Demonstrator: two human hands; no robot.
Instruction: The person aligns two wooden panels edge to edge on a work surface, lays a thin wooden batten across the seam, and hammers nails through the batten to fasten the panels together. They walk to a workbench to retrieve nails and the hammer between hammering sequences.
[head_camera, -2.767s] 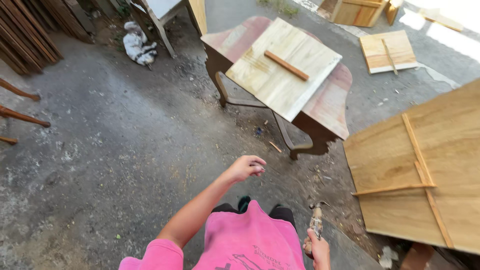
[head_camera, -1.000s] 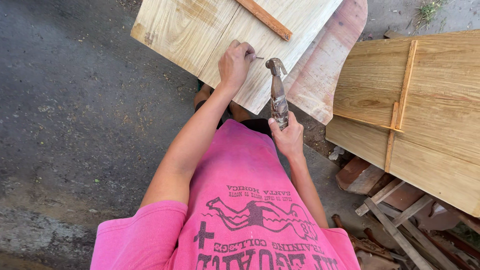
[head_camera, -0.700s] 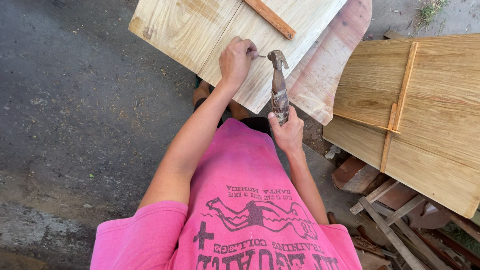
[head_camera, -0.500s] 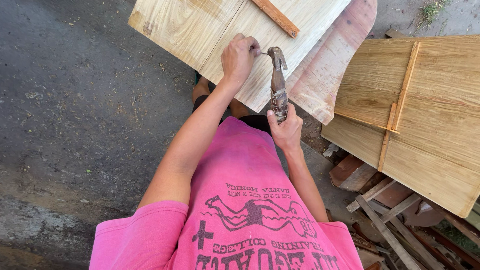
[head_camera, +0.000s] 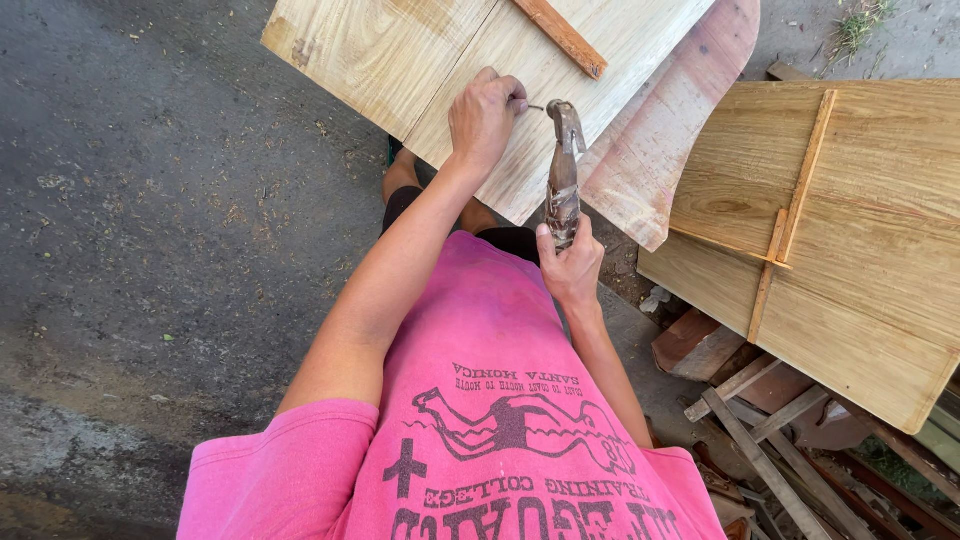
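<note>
My left hand (head_camera: 485, 115) rests on a pale wooden board (head_camera: 420, 50) and pinches a small nail (head_camera: 535, 107) upright on it. In my right hand (head_camera: 568, 265) I grip the handle of a worn hammer (head_camera: 563, 165), its head just right of the nail, close to touching it. A reddish wooden strip (head_camera: 560, 35) lies across the board further up. The board lies on a pinkish table top (head_camera: 665, 140) with a rounded edge.
A larger wooden panel with thin battens (head_camera: 830, 230) lies on the ground to the right. Scrap wood pieces (head_camera: 760, 420) are piled at lower right. Dark concrete ground (head_camera: 150, 230) stretches to the left. I wear a pink printed shirt (head_camera: 480, 430).
Earlier I walked up to the table with the hammer at my side. Over the last second both hands have stayed at the board's edge, the hammer head keeping close to the nail.
</note>
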